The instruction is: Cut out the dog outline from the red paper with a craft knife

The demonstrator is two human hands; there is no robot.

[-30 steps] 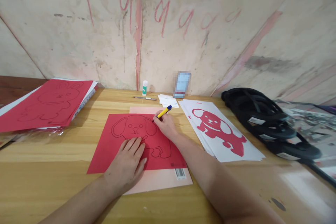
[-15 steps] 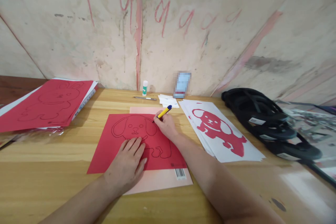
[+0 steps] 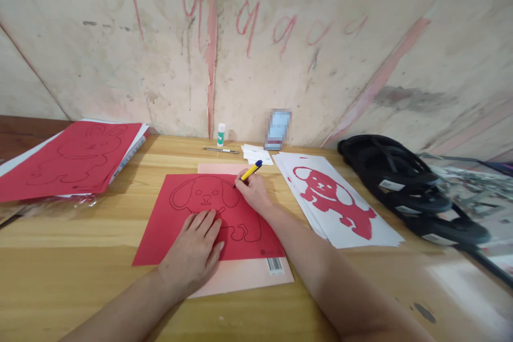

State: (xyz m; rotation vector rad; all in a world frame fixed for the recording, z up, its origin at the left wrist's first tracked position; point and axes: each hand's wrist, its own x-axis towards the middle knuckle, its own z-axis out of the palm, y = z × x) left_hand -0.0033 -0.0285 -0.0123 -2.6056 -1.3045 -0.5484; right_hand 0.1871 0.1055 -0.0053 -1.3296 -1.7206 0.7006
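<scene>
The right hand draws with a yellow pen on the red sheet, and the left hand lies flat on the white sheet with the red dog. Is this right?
Not quite. In the head view the left hand lies flat on the same red sheet where the right hand draws with the yellow pen. The white sheet with the red dog lies untouched to the right.

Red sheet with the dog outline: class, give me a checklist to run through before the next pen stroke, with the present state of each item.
1. Red sheet lies flat on the pink pad: ok.
2. Left hand presses flat on the sheet's lower part: ok.
3. Right hand has a grip on the yellow pen, tip at the dog's right ear: ok.
4. Dog outline complete: cannot tell, the left hand covers part of it.
5. Sample dog cut-out in view on the white sheets to the right: ok.
6. Pen tip touching the paper: cannot tell.
</scene>
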